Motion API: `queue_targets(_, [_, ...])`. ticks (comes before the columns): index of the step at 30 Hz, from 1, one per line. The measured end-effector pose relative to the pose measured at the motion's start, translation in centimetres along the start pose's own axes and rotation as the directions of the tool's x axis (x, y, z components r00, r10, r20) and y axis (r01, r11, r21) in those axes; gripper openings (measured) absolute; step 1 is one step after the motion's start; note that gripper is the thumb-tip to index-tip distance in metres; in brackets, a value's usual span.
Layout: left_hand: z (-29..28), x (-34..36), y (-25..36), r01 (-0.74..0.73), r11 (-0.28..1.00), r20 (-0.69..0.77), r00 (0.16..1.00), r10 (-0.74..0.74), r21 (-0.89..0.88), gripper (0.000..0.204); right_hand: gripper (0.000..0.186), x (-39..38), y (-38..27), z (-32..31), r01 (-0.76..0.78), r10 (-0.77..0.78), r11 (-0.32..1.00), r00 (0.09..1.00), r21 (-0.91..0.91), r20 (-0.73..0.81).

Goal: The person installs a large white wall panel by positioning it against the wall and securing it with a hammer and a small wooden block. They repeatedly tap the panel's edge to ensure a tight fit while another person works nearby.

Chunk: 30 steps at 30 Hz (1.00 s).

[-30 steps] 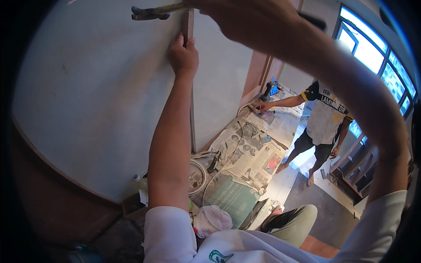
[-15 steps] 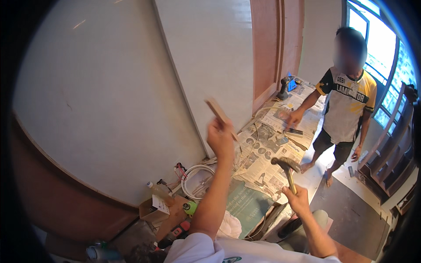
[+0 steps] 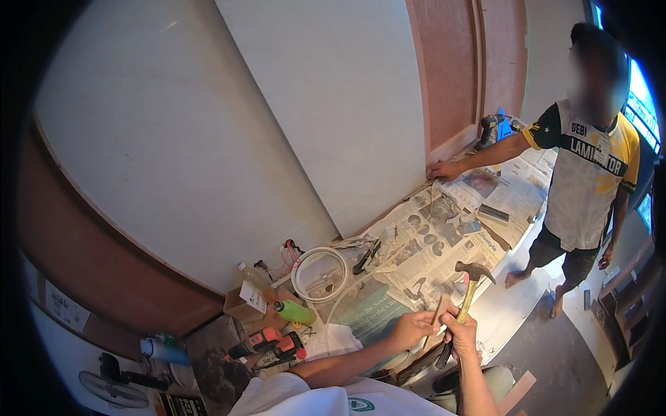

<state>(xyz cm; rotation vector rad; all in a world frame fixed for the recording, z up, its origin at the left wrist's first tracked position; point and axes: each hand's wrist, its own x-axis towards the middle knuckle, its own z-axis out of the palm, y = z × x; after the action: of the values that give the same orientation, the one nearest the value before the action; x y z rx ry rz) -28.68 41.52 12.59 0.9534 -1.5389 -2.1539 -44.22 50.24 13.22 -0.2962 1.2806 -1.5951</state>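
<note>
In front of me, my right hand [image 3: 462,334] grips a claw hammer [image 3: 470,297] by its handle, head up, with the black end of the grip below my fist. Close beside it, my left hand [image 3: 415,328] has its fingers closed on a small flat strip of wood [image 3: 440,309]. The strip is almost against the right hand's fingers; whether it touches them I cannot tell. Both hands are over the front edge of a bench covered with newspaper [image 3: 409,243].
A co-worker [image 3: 586,173] stands at the bench's far right, one hand [image 3: 445,170] by the wall panel. On the bench lie a coiled white cable [image 3: 319,276], a green bottle [image 3: 294,311], a small box [image 3: 244,301], red-black power tools [image 3: 263,341] and a dark block [image 3: 494,213].
My left hand has come down from in front of the panel with the wood strip, next to the hammer. The co-worker's hand has moved to the wall side. My view has shifted.
</note>
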Motion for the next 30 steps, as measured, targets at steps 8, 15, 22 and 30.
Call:
queue_targets(8, [2.5,0.6,-2.5,-0.036,0.996,0.037,0.999,0.039,-0.080,0.040,0.029,0.8,-1.0,0.2,-0.044,0.038,0.996,0.997,-0.083,-0.070])
queue_targets(15, [-0.2,1.6,-4.5,0.089,0.878,-0.036,0.996,-0.082,0.470,0.044,0.026,2.3,-0.9,-0.1,-0.091,0.084,0.989,0.995,-0.117,-0.060])
queue_targets(22, [-8.6,3.5,12.0,-0.133,0.509,-0.354,0.572,0.740,0.850,0.035,0.030,3.2,-1.7,-1.0,-0.025,0.014,0.983,0.998,-0.182,-0.063])
queue_targets(30, [-20.5,-0.8,41.5,0.611,-0.157,0.125,0.096,0.988,0.776,0.080,0.022,3.0,-1.5,-1.6,-0.002,-0.003,0.971,1.000,-0.239,-0.019])
